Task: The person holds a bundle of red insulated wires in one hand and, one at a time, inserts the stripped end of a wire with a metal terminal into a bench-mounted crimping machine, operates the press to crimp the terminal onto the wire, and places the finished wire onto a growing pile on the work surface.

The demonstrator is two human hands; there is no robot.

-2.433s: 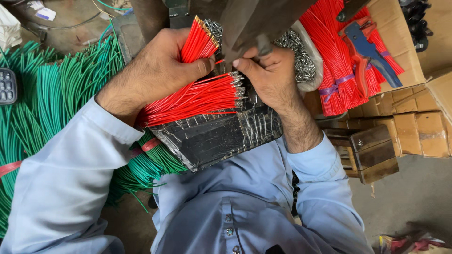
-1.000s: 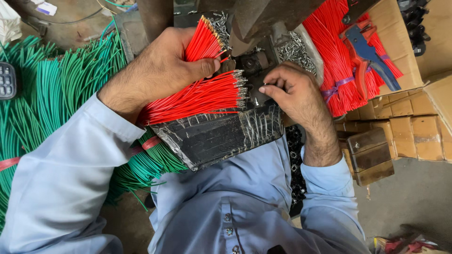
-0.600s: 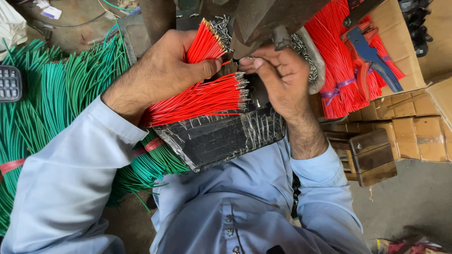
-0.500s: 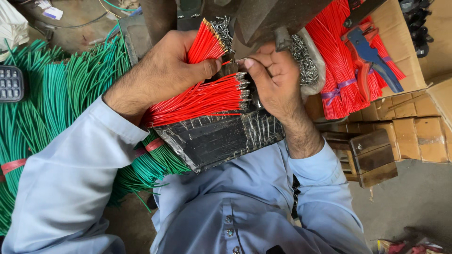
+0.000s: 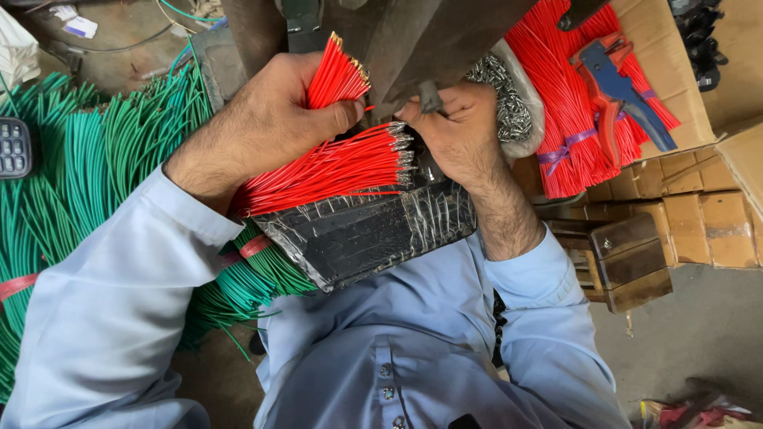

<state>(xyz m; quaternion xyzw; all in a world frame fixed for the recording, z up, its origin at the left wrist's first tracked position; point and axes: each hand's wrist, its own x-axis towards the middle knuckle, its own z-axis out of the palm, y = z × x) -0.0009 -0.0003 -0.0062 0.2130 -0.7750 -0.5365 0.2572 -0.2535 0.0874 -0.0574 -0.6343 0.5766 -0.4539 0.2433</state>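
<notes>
Wires in red [image 5: 334, 163], cut short with metal-tipped ends, lie fanned on a black tray [image 5: 373, 230]; they look light, springy and apt to slide, best gripped mid-bundle. Left hand [image 5: 278, 111] clamps one bunch; right hand [image 5: 453, 127] pinches something small under the dark machine [image 5: 421, 40].

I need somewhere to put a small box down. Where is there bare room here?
Only the grey floor at lower right, beside the wooden block, is bare. Elsewhere is crowded: green wires fill the left, red wires and cutters the upper right, and left hand and right hand crowd the black tray.
</notes>
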